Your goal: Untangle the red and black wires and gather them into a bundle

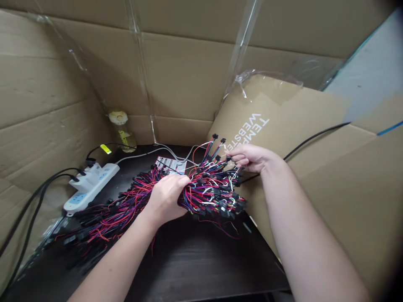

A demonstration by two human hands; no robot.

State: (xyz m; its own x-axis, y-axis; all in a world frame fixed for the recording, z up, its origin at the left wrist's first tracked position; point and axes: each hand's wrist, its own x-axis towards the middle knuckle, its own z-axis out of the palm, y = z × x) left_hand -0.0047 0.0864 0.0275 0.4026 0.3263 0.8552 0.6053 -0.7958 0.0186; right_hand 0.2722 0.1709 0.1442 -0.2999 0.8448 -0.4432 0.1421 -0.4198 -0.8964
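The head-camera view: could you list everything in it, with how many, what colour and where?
Wire bundle: one, red, black, blue and white, centre
Power strip: one, white and blue, left
Bottle: one, see-through with yellow, back left
Tag: one, yellow, near bottle
Printed sheet: one, white, behind bundle
Black cables: several, left and right
Grey cable: count unclear, grey, behind bundle
Cardboard: several panels, brown, around; one lettered white
Clear tape: several strips, on cardboard
Tabletop: one, dark, below
Left hand: one, bare, gripping bundle
Right hand: one, bare, at bundle's connector end
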